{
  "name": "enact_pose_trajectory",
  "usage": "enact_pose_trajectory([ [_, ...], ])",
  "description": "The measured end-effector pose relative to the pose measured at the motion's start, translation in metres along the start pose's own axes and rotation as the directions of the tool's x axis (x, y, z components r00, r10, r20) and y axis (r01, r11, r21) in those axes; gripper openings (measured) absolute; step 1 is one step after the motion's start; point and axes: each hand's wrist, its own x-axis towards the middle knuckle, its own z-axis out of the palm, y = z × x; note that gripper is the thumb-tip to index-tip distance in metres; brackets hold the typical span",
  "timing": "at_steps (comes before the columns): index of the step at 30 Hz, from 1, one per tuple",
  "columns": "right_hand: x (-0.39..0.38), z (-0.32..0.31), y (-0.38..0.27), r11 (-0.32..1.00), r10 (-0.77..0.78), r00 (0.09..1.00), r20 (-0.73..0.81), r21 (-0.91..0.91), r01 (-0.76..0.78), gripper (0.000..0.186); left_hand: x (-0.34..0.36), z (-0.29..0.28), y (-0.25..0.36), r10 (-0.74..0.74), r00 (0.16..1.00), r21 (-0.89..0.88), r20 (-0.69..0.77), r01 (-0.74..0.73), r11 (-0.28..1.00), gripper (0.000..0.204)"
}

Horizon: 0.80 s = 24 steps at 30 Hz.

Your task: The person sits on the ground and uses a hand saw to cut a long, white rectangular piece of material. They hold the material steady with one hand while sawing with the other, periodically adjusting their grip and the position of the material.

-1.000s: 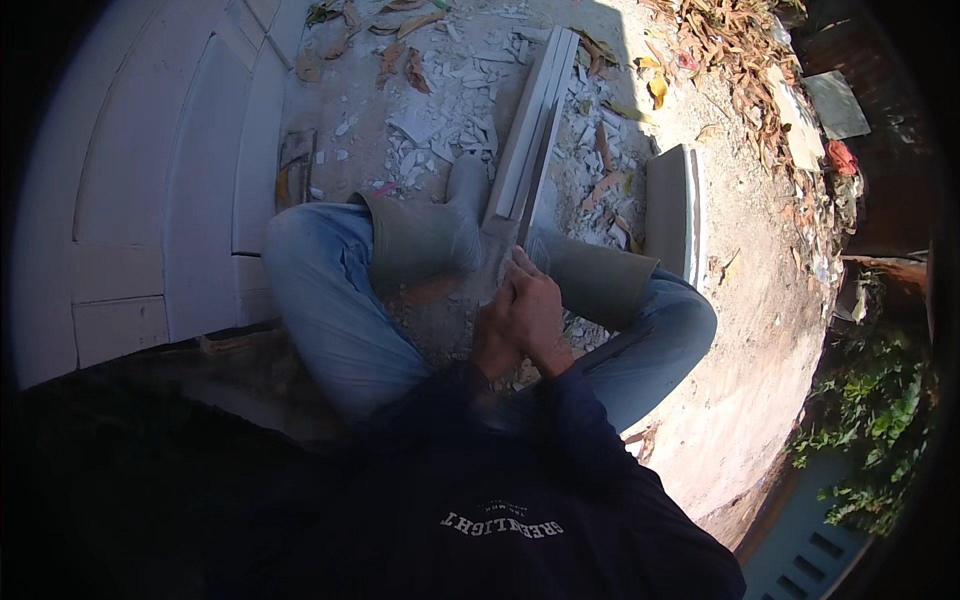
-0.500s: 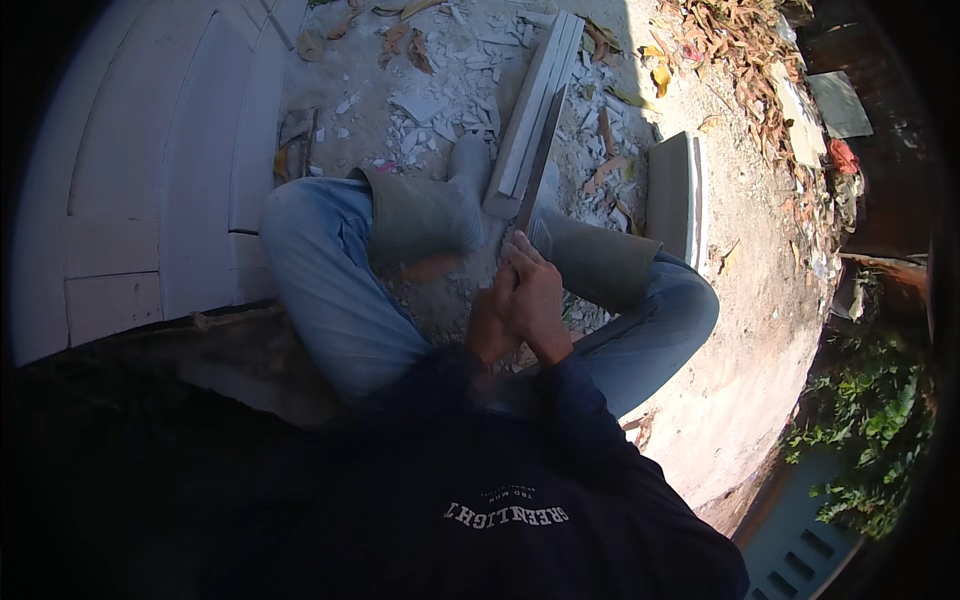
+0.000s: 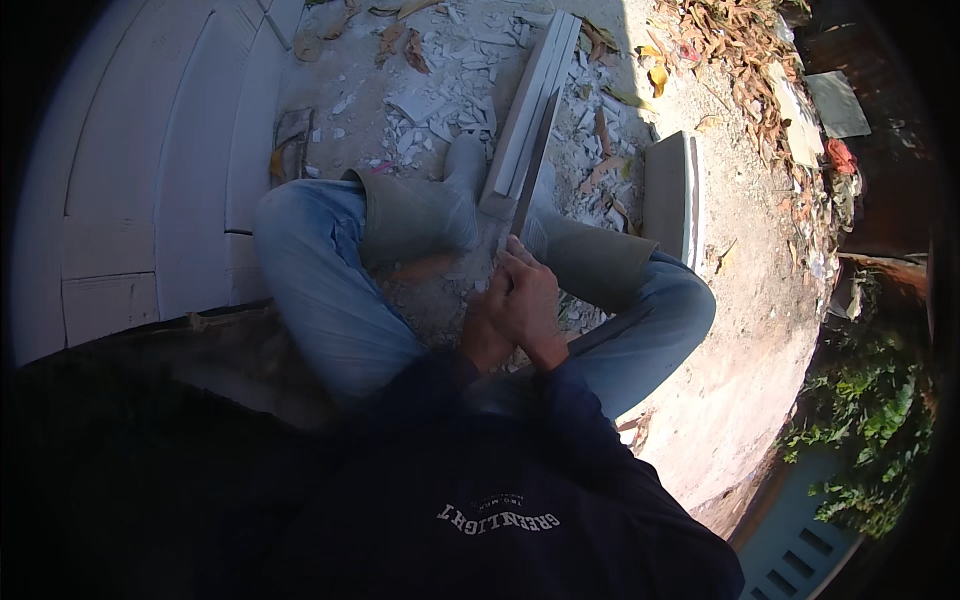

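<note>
Both my hands are closed together in front of my body around the near end of a long, narrow dark blade [image 3: 536,158]; its handle is hidden in my grip. My right hand [image 3: 530,305] lies over my left hand [image 3: 487,325], covering part of it. Away from me the blade runs, lying against the right side of a long pale bar [image 3: 523,115] with a lengthwise groove or seam. The near end of this bar rests between my feet, in pale, dusty footwear [image 3: 466,170].
White broken chips [image 3: 415,108] and dry leaves [image 3: 416,52] litter the ground. Pale panels [image 3: 115,180] stand at the left. A short grey-white block [image 3: 672,195] is right of my right leg. Farther right are a leaf pile [image 3: 740,60] and green plants [image 3: 870,420].
My hands and the blade have shifted slightly toward me along the bar. The whole view has moved a little, and the grip looks the same.
</note>
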Motion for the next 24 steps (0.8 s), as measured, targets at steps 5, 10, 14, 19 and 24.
enact_pose_trajectory([
  [5,0.085,0.006,0.003,0.995,-0.09,0.993,0.08,-0.022,0.092,0.032,0.072,0.01,-0.042,0.017,0.995,0.146,0.101,-0.032,0.989,0.039],
  [10,-0.029,0.036,-0.023,0.982,-0.181,0.972,0.149,0.075,0.172,0.037,-0.041,-0.023,-0.011,-0.284,0.958,0.285,-0.028,0.28,0.917,0.047],
  [14,-0.022,0.019,0.012,0.995,-0.084,0.996,-0.03,-0.055,0.083,0.033,-0.011,0.008,-0.014,-0.112,0.991,0.048,0.076,0.108,0.993,0.047],
  [19,0.091,0.006,0.012,0.999,-0.049,0.998,0.04,0.001,0.049,0.031,0.08,0.012,-0.027,-0.016,0.997,0.144,0.076,0.005,0.99,0.043],
  [24,-0.005,0.022,0.016,0.993,-0.114,0.993,0.026,-0.035,0.115,0.033,-0.011,-0.001,-0.013,-0.178,0.976,-0.048,0.122,0.185,0.982,0.048],
])
